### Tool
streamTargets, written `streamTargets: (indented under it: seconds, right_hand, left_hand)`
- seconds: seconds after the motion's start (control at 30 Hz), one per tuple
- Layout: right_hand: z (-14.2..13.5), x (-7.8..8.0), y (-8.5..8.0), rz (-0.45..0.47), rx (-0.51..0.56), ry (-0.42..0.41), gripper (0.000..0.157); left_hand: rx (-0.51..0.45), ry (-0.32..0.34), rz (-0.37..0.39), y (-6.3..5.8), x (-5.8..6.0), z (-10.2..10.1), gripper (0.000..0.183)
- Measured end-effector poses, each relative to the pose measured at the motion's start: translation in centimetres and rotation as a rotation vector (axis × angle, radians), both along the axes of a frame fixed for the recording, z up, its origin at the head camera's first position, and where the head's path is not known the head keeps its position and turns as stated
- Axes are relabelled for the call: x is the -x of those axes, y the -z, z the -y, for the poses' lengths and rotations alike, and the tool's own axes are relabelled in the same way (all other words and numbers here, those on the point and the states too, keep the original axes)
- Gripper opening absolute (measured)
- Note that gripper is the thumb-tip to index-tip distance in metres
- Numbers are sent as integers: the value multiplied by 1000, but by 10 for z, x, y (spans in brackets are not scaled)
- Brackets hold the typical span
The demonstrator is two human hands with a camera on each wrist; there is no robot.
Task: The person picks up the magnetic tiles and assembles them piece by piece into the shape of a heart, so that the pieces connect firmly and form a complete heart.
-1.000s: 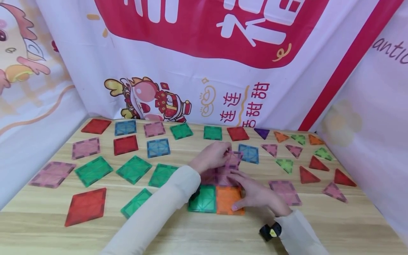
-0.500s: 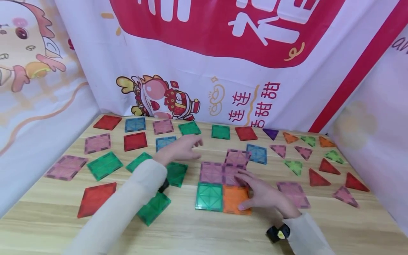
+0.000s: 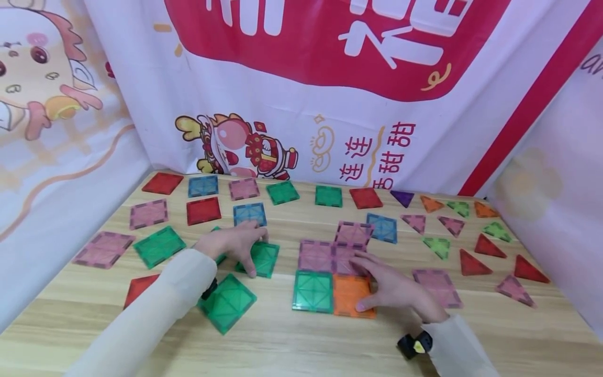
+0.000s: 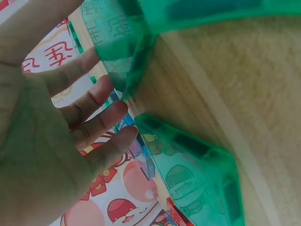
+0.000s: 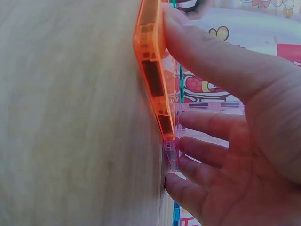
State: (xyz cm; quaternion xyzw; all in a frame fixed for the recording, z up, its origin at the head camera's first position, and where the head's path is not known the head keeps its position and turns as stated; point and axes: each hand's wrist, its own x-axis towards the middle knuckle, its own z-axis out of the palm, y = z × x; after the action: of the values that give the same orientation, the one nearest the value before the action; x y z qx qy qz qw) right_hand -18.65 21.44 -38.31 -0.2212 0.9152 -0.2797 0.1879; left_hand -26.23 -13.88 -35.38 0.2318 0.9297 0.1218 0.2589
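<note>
My left hand [image 3: 237, 246] hovers with spread fingers over a green square magnetic tile [image 3: 266, 260]. In the left wrist view its fingers are nearly straight beside green tiles [image 4: 188, 174]; whether they touch is unclear. A joined group has a green tile [image 3: 313, 291] and an orange tile [image 3: 354, 294] in front, with pink tiles [image 3: 316, 255] behind. My right hand [image 3: 393, 288] rests on this group, thumb on the orange tile, other fingers at a pink tile. One pink tile edge [image 5: 211, 104] juts up from the table in the right wrist view.
Loose squares lie across the left and back, including a green tile [image 3: 228, 303] and a red tile [image 3: 203, 210]. Triangles such as a red one [image 3: 490, 245] spread over the right. A pink square [image 3: 438, 288] lies right of my right hand. A printed cloth [image 3: 264, 78] hangs behind.
My left hand has let go of the pink tile at the group's back and swung left over the loose green tiles. My right hand stays on the group. The head view has shifted slightly.
</note>
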Motion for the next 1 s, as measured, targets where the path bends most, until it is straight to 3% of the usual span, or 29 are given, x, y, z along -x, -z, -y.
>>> streamTargets:
  seconds: [0.13, 0.27, 0.4, 0.6, 0.7, 1.0]
  right_hand:
    - [-1, 0, 0, 9, 13, 2, 91]
    - [-1, 0, 0, 22, 18, 10, 91]
    - [-3, 1, 1, 21, 24, 9, 92]
    - [-5, 1, 3, 24, 41, 0, 93]
    - [-5, 0, 4, 22, 45, -2, 93]
    - [-4, -1, 3, 25, 29, 24, 92]
  left_hand:
    - [2, 16, -41, 2, 0, -2, 69]
    - [-57, -12, -51, 5, 2, -6, 73]
    - [-148, -35, -55, 4, 4, -13, 57]
    - [-285, 71, -205, -8, 10, -26, 20]
    - [-315, 108, -278, -14, 15, -34, 16]
    - [-372, 95, -388, -25, 26, -59, 15]
